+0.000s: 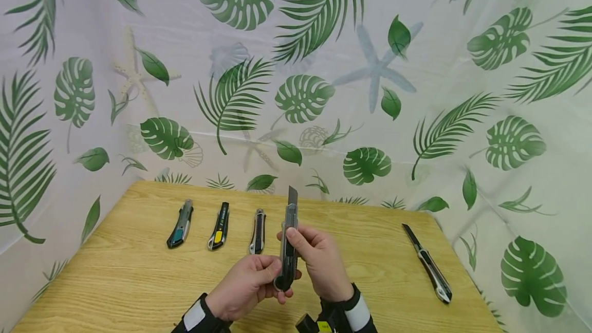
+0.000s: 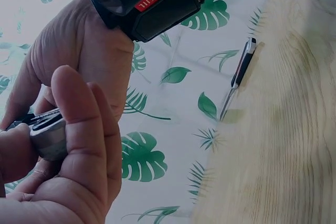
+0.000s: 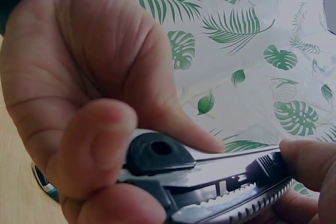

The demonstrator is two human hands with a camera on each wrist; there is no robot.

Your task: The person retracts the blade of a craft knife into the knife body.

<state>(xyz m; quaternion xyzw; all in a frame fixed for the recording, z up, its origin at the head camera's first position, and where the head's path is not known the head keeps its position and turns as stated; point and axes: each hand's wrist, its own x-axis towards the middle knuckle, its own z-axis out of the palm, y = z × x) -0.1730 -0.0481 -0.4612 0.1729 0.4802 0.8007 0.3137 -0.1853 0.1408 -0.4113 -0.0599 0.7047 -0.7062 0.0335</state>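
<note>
Both hands hold a grey and black snap-off utility knife upright above the table, its wide blade sticking out at the top. My left hand pinches the butt end between thumb and fingers. Higher up, my right hand grips the body, its thumb lying along the front. In the right wrist view, the right thumb touches the ribbed black slider, and the left hand is around the rounded black end. The left wrist view shows only the silver tail of the knife between the left fingers.
Left on the wooden table lie a teal-and-grey cutter, a black-and-yellow cutter and a silver-and-black cutter. At the right lies another cutter, blade out. A leaf-patterned curtain borders the table behind and at the sides.
</note>
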